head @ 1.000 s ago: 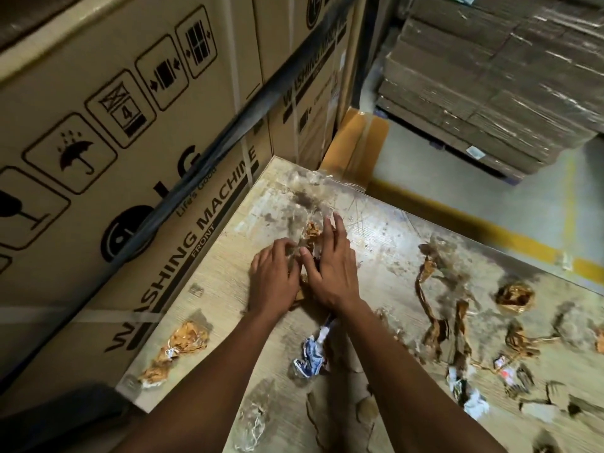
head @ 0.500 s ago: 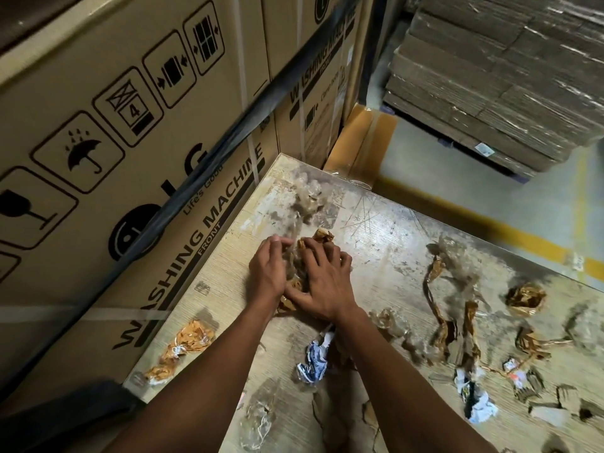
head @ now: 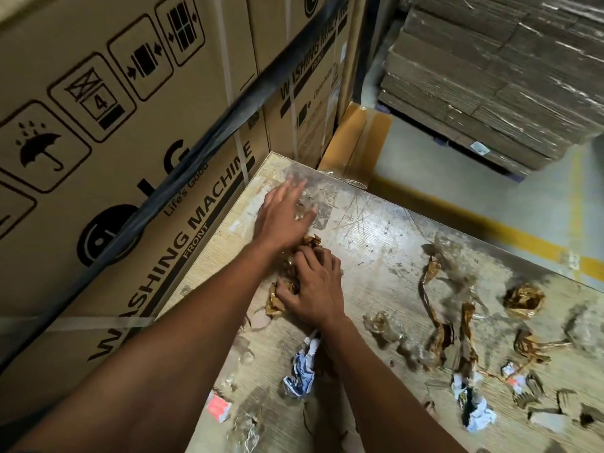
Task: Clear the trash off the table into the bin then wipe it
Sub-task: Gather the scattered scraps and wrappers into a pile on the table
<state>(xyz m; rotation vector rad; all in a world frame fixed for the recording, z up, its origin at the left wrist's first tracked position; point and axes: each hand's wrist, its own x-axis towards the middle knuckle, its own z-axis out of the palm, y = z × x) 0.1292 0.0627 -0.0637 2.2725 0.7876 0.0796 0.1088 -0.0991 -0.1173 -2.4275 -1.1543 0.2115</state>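
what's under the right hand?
Crumpled brown tape sticks out from under the right hand, whose curled fingers grip the wad against the table. How much more lies beneath the palm is covered.

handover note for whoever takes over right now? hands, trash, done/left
Left hand: fingers spread, reaching over clear plastic scrap at the table's far corner; grip unclear.
Right hand: curled on a gathered wad of brown tape.
Loose on the table: blue-white wrapper, brown tape strips, brown crumpled ball, white wrapper.
No bin in view.
Done: some gathering only.
Left: collect the rest, bin it, wipe.
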